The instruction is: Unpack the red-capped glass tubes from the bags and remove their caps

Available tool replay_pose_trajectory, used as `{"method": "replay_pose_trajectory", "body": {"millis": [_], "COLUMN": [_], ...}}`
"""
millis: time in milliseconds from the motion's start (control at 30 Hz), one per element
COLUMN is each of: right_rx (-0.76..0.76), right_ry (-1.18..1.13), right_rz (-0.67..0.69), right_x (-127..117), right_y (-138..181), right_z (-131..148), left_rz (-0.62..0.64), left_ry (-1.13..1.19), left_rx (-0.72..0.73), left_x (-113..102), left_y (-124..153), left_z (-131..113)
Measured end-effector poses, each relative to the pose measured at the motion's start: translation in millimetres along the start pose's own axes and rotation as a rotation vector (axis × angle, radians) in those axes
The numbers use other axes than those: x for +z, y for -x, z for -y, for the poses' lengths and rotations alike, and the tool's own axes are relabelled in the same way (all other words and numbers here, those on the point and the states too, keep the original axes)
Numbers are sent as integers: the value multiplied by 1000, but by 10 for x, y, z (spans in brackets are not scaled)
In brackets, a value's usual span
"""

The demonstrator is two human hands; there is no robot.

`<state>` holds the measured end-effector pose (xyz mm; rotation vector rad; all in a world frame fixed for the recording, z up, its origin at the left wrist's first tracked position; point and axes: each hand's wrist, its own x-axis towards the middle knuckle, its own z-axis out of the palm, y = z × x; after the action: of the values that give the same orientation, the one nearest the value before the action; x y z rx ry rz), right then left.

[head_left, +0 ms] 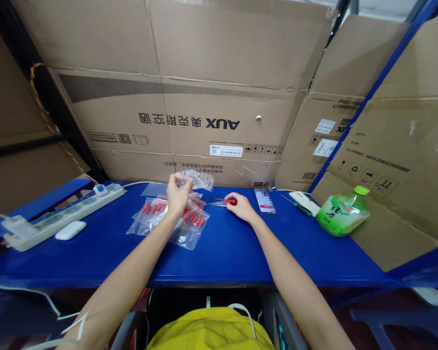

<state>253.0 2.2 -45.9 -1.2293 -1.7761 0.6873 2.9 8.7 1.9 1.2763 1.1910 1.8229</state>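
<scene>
My left hand reaches over the bags with its thumb and fingers pinched on a crumpled clear plastic bag. Beneath and around that wrist lie several clear zip bags with small red pieces inside. To their right, my right hand rests low over the blue table, its fingers closed on a small red piece. A thin, pale or see-through part sticks out from that piece to the left; its exact kind is too small to tell.
The blue table holds a phone, a green screwdriver, a white object and a green bottle on the right. At left are a power strip and a white case. Cardboard walls the back.
</scene>
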Motion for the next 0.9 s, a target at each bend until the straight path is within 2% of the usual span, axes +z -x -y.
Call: {"method": "replay_pose_trajectory", "body": {"millis": [100,200,400,567,900], "right_rx": [-86,-105,-106,-91,-60], "right_ry": [200,267,358,388,246], "right_rz": [28,79,91,73,16], "right_x": [-9,0,-3,12,49], "right_y": [6,19,49,32,-29], "right_z": [11,19,29,-2,-137], "left_rz": [66,130,253,246,194], "left_ry": [-77,-100,36,51,56], "left_rx": [33,77,-31,-32,-64], "left_x": [20,37,96,131,120], "left_y": [13,38,103,112,105], "left_z": [0,-26,-36,36,20]}}
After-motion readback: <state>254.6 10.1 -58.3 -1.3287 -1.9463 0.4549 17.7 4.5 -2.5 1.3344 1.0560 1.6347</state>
